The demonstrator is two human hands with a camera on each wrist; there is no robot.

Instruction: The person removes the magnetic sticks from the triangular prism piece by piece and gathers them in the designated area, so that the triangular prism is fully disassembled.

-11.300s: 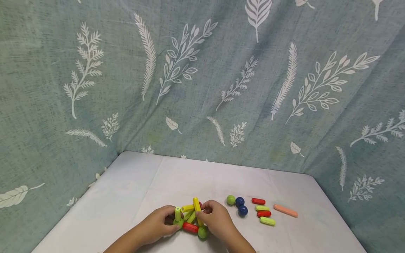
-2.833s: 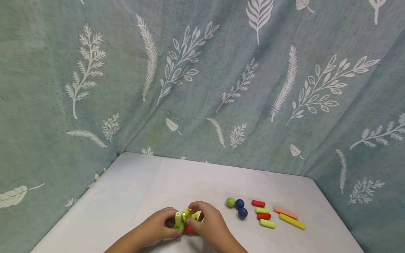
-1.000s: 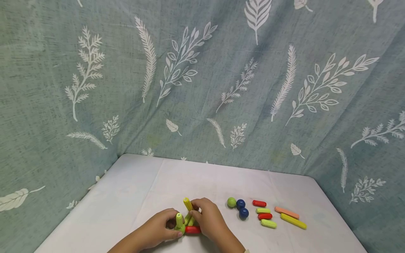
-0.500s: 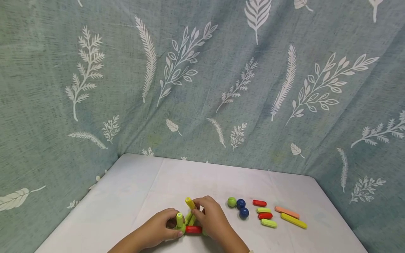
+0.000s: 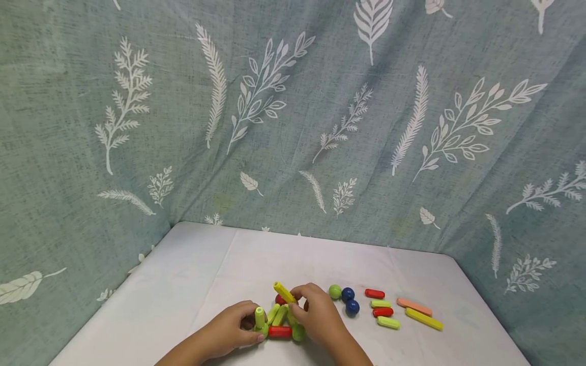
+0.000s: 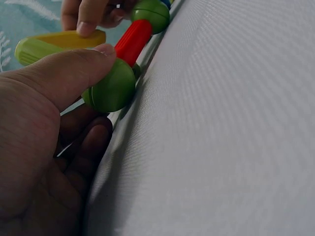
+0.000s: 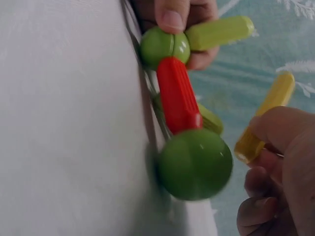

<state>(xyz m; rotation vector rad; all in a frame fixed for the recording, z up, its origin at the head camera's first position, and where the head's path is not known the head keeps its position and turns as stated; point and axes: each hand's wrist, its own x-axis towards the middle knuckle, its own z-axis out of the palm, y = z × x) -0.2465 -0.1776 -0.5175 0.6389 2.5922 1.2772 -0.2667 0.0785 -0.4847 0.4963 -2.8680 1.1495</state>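
My left hand (image 5: 229, 328) pinches a green ball (image 6: 110, 88) at the left corner of a low ball-and-stick frame. From that ball rises a light green stick (image 5: 260, 317), and a red stick (image 5: 280, 332) joins it to another green ball (image 5: 298, 333) on the right. More light green sticks (image 5: 280, 315) lie behind, and a red ball (image 5: 280, 299) shows at the back. My right hand (image 5: 318, 315) pinches a short yellow stick (image 7: 266, 115), tilted above the frame and apart from it in the right wrist view.
To the right on the white table (image 5: 197, 264) lie a loose green ball (image 5: 335, 292) and two blue balls (image 5: 352, 307). Beyond are short red and light green sticks (image 5: 388, 323), an orange stick (image 5: 414, 307) and a long yellow stick (image 5: 424, 319). A patterned cloth (image 5: 293, 127) hangs behind.
The long yellow stick, earlier in my right hand, now lies beside the orange one. My right hand has lifted the short yellow stick off the frame and tilted it rightward. My left hand stays put.
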